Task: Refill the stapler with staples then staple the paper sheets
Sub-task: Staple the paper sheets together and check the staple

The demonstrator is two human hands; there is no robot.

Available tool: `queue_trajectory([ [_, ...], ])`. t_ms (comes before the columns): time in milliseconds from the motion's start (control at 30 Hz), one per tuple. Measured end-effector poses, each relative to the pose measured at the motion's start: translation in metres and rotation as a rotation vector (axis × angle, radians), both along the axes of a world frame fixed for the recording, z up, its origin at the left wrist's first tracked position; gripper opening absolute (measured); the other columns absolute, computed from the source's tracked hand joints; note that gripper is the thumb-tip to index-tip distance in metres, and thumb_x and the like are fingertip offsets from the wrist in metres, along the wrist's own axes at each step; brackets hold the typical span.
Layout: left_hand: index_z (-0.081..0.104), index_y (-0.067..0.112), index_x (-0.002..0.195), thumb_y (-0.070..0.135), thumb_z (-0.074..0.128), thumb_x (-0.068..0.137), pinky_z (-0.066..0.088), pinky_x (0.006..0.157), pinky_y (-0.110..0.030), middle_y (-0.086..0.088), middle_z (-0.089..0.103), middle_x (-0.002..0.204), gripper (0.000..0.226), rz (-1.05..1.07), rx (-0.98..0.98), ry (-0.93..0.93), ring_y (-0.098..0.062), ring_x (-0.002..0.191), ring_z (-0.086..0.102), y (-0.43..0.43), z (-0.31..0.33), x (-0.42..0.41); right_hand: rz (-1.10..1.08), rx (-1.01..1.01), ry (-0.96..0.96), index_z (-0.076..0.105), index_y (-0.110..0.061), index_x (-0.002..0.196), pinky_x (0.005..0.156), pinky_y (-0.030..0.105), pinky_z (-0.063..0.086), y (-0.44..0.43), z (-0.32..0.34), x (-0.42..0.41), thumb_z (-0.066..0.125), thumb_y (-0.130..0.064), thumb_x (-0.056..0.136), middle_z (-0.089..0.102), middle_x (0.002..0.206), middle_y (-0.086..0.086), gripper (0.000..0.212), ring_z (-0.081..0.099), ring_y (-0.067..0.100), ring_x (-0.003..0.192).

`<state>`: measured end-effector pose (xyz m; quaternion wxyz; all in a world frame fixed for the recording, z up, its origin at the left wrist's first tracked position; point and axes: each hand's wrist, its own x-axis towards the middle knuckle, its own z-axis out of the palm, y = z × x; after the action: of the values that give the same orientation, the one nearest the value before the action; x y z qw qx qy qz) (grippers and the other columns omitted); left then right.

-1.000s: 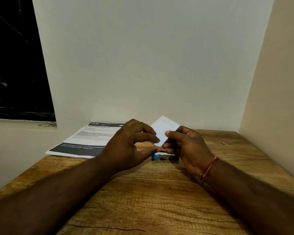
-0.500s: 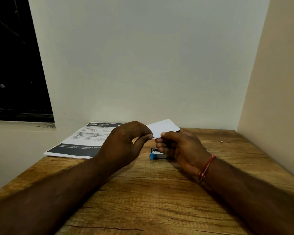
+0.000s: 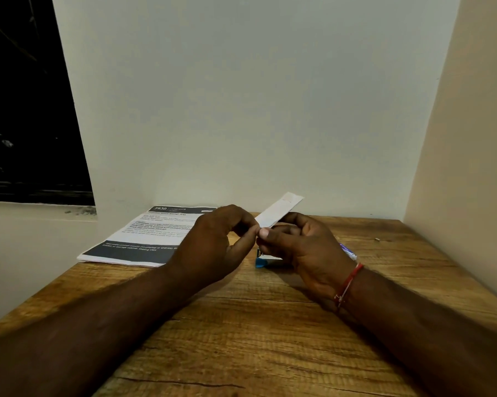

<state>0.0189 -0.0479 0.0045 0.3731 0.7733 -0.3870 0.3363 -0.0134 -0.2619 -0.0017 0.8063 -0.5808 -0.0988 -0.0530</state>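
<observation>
White folded paper (image 3: 280, 209) pinched by both hands (image 3: 212, 242) (image 3: 304, 247), hiding blue stapler (image 3: 263, 260).

paper sheets (image 3: 144, 236) left, stapler (image 3: 265, 260) right

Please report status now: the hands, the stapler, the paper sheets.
Both hands, left hand and right hand, pinch a white slip. Blue stapler on table, under right hand. Paper sheets lie flat, left, untouched.
</observation>
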Motion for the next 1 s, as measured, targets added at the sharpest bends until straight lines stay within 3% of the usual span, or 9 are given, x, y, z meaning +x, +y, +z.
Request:
queue_trajectory([
  [167,0.08,0.023,0.1,0.036,0.074,0.099,0.054,0.077,-0.011,0.015,0.081,0.091,0.014,-0.007,-0.04,0.07,-0.008,0.089,0.078,-0.002,0.001,-0.001,-0.039,0.008,-0.014,0.075,-0.004,0.125,0.082,0.038,0.069,0.002,0.002,-0.002,0.093,0.005,0.081,0.084,0.113,0.025,0.049,0.085,0.036,0.097],
  [267,0.08,0.026,0.097,0.027,0.081,0.099,0.056,0.077,-0.013,0.013,0.082,0.091,0.003,0.004,-0.048,0.133,-0.008,0.089,0.079,-0.002,-0.001,-0.001,-0.084,0.002,0.002,0.073,-0.006,0.124,0.077,0.036,0.069,0.004,0.004,-0.003,0.09,0.009,0.082,0.086,0.108,0.019,0.048,0.086,0.034,0.094],
  [367,0.075,0.033,0.086,0.017,0.085,0.098,0.056,0.074,-0.014,0.012,0.083,0.09,0.022,0.036,-0.097,0.234,-0.009,0.085,0.079,-0.003,-0.001,0.001,-0.139,-0.049,0.007,0.074,-0.011,0.125,0.08,0.04,0.07,0.005,0.006,-0.002,0.09,0.008,0.083,0.087,0.105,0.015,0.049,0.086,0.033,0.095],
  [500,0.078,0.027,0.079,0.043,0.085,0.084,0.061,0.072,-0.035,0.007,0.085,0.083,0.018,0.036,-0.154,0.391,-0.018,0.079,0.081,-0.003,0.001,0.001,-0.21,-0.194,-0.055,0.072,-0.017,0.125,0.082,0.042,0.07,0.004,0.006,-0.003,0.09,0.006,0.082,0.087,0.1,0.012,0.052,0.086,0.03,0.095],
  [600,0.081,0.019,0.082,0.03,0.088,0.085,0.069,0.08,-0.052,0.0,0.086,0.081,0.013,0.002,-0.17,0.446,-0.026,0.081,0.084,-0.002,0.0,0.001,-0.268,-0.362,-0.131,0.069,-0.02,0.125,0.087,0.044,0.071,0.004,0.007,-0.005,0.088,0.005,0.084,0.087,0.093,0.01,0.052,0.086,0.026,0.09],
  [667,0.079,0.018,0.089,0.026,0.087,0.082,0.07,0.079,-0.053,-0.004,0.085,0.08,0.014,-0.047,-0.206,0.485,-0.028,0.079,0.086,-0.002,-0.001,0.001,-0.303,-0.426,-0.156,0.069,-0.021,0.124,0.089,0.045,0.071,0.005,0.007,-0.006,0.087,0.007,0.083,0.086,0.09,0.007,0.053,0.086,0.022,0.088],
  [800,0.083,0.023,0.098,0.049,0.093,0.081,0.071,0.081,-0.054,-0.002,0.086,0.082,0.032,-0.045,-0.196,0.493,-0.026,0.077,0.087,-0.002,-0.003,0.002,-0.325,-0.533,-0.227,0.07,-0.022,0.124,0.085,0.042,0.07,0.008,0.007,-0.009,0.091,-0.004,0.088,0.085,0.086,0.003,0.045,0.084,0.02,0.087],
  [900,0.088,0.021,0.095,0.031,0.093,0.095,0.073,0.082,-0.056,-0.003,0.087,0.084,0.011,-0.064,-0.229,0.527,-0.023,0.075,0.087,-0.005,-0.002,0.003,-0.328,-0.536,-0.255,0.07,-0.022,0.122,0.078,0.04,0.068,0.008,0.006,-0.01,0.088,-0.003,0.089,0.084,0.084,0.008,0.042,0.082,0.031,0.085],
  [1000,0.089,0.019,0.094,0.02,0.084,0.103,0.072,0.08,-0.051,-0.005,0.085,0.083,0.01,-0.028,-0.216,0.525,-0.025,0.074,0.085,-0.005,0.001,0.004,-0.36,-0.56,-0.247,0.071,-0.022,0.119,0.079,0.037,0.069,0.007,0.005,-0.007,0.087,0.002,0.086,0.083,0.082,0.005,0.043,0.083,0.025,0.085],
])
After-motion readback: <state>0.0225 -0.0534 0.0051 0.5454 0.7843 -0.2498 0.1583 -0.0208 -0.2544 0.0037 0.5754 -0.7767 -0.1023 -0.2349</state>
